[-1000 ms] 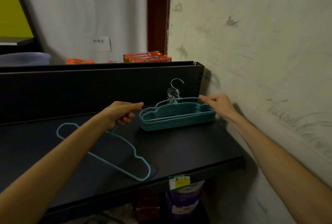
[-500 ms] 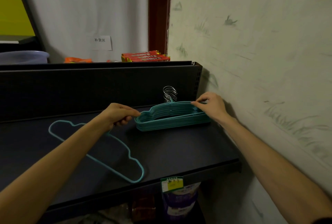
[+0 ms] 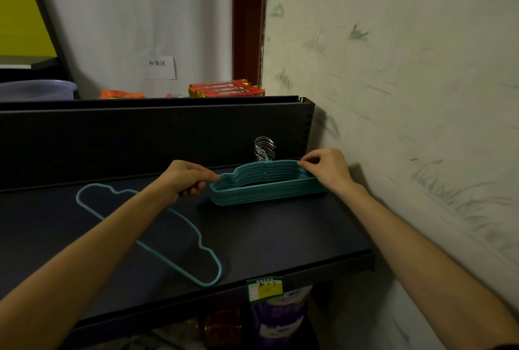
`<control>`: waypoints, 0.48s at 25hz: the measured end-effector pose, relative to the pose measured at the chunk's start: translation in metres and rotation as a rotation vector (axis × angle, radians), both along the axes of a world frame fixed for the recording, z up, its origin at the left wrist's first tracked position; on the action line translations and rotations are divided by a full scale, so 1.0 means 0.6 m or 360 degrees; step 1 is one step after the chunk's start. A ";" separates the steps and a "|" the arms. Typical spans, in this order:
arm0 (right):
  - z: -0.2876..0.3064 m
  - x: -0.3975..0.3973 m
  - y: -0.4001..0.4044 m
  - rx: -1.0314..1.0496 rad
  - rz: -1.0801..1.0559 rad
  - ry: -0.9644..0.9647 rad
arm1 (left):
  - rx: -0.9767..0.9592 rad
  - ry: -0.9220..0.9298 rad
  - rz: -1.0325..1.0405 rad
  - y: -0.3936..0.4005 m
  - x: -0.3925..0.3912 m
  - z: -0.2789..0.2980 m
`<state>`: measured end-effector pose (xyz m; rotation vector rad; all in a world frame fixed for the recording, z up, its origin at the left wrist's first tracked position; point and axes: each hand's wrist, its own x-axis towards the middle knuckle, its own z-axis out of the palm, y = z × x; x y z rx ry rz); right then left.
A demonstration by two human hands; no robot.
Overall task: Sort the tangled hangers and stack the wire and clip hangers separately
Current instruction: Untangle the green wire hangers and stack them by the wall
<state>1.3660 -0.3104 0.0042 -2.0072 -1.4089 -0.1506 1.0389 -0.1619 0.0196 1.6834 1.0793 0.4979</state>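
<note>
Both hands are on the stack (image 3: 266, 185) of teal hangers, which sits at the back right of the dark shelf (image 3: 280, 234), close to the wall. The left hand (image 3: 184, 178) pinches its left end and the right hand (image 3: 325, 168) pinches the top hanger at the right end. One loose hanger (image 3: 146, 233) lies flat on the shelf, well apart to the left, partly under the left forearm.

The silver hooks (image 3: 264, 149) stand bunched together, so lifting only the top hanger could snag them and drag the stack askew, I think. The left forearm could also nudge the loose hanger toward the shelf's front edge.

A white sign (image 3: 160, 67) on the far wall reads "补货区". The green price tag (image 3: 264, 289) below is too small to read.
</note>
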 end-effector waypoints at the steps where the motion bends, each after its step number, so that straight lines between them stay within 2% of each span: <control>1: 0.001 0.001 0.000 -0.0056 0.0012 -0.0056 | 0.0006 -0.0004 0.0006 0.000 0.000 0.000; 5: 0.010 0.010 0.003 -0.0391 0.0019 -0.0189 | 0.0007 -0.0002 0.0017 -0.001 0.002 0.002; 12: 0.030 0.018 0.021 -0.0538 -0.0009 -0.0111 | -0.0030 -0.0033 0.0044 -0.008 0.001 0.003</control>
